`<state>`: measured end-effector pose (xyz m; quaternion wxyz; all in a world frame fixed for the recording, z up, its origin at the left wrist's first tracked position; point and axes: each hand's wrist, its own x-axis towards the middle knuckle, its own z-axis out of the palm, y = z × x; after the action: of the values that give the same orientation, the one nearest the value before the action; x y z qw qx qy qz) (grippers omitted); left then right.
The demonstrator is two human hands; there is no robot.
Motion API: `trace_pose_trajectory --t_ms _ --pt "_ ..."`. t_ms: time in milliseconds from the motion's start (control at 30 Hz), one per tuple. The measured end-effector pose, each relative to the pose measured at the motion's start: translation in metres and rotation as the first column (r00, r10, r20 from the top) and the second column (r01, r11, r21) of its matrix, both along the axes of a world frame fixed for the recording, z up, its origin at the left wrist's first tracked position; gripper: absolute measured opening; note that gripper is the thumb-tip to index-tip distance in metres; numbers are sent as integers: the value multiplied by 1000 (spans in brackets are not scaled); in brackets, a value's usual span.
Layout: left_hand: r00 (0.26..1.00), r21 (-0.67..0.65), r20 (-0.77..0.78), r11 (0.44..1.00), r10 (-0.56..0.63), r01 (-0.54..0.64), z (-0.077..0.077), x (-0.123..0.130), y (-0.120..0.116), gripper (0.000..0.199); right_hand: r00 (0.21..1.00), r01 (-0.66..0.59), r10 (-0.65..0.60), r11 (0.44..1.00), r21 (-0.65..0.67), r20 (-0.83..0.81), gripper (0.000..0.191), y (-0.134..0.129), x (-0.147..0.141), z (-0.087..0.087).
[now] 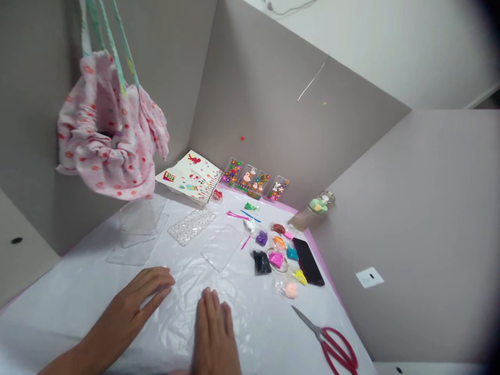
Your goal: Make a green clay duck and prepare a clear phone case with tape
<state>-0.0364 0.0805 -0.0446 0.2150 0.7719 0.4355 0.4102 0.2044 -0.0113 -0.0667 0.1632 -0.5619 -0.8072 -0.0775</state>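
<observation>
The left hand point(150, 291), fingers loosely extended, and the right hand point(214, 328), laid flat on the sheet point(175, 333), hold nothing, while the clear case point(222, 248) ahead lies bare near coloured packets point(276, 259) and the decorated cases point(247, 178) by the wall point(250, 94) look already finished.

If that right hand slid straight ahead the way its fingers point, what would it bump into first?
The right hand would probably meet the clear case first, near its left corner, though the exact depth is hard to judge.
</observation>
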Motion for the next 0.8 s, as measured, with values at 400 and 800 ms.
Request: trace_pose_trajectory --t_ms 400,800 --pt "1000 -20 16 1000 -3 3 -5 1 1 28 989 145 -147 987 72 24 112 3 -2 -1" --pt "1000 -38 12 999 -7 7 -5 -1 1 28 981 192 -195 976 100 24 112 7 -17 -6"
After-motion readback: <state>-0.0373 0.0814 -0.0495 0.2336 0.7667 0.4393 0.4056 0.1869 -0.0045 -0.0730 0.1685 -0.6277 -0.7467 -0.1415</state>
